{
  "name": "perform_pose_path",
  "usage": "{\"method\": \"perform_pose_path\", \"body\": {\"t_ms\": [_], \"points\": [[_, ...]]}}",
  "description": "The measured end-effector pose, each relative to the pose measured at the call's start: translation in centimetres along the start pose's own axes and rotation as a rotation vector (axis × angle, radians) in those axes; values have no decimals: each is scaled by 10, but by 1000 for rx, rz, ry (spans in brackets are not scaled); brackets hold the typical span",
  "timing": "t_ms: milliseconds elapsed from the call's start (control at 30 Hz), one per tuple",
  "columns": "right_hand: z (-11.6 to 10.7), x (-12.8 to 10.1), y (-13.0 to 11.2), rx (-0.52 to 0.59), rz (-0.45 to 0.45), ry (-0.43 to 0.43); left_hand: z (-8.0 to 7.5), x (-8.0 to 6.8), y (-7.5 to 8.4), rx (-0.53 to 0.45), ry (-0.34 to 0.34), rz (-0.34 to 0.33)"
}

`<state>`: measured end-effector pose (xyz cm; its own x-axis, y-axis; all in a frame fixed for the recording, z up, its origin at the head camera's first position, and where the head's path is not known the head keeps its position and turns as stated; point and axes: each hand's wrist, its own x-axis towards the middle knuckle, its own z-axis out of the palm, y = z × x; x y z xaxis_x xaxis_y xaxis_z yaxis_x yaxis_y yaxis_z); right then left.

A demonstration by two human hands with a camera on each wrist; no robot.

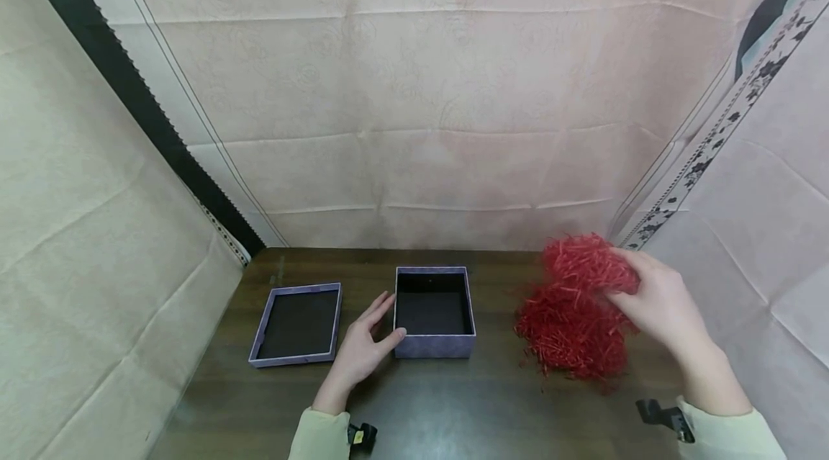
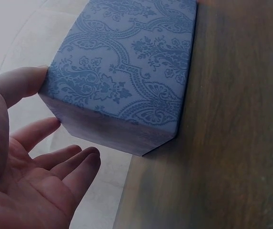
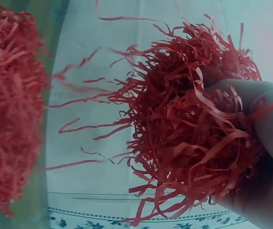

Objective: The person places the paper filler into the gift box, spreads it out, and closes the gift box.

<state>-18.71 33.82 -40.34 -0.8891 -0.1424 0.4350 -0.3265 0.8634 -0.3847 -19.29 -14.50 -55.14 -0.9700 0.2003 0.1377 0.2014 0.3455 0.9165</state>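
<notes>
A clump of red shredded paper (image 3: 188, 124) is gripped in my right hand (image 1: 663, 298), lifted over the rest of the shredded paper pile (image 1: 573, 337) on the table's right side. Loose strands trail from the clump in the right wrist view. An open box (image 1: 435, 347) with a blue-purple patterned outside and black inside stands in the middle. My left hand (image 1: 363, 352) is at the box's left side, thumb touching its near left corner and fingers spread along the side. In the left wrist view the box's patterned wall (image 2: 122, 62) shows close up.
Left of the left hand lies the box lid (image 1: 294, 323), its black inside facing up. All stand on a dark wooden table (image 1: 466, 409). Pale cloth sheets (image 1: 440, 86) rise at the back and on both sides.
</notes>
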Motion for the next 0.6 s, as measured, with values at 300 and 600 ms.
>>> {"method": "perform_pose_path", "body": {"t_ms": [300, 600], "points": [[-11, 7, -15, 6, -51, 76, -1, 0, 0, 4, 1, -8], [-11, 7, -34, 53, -65, 75, 1, 0, -4, -2, 14, 14]]}}
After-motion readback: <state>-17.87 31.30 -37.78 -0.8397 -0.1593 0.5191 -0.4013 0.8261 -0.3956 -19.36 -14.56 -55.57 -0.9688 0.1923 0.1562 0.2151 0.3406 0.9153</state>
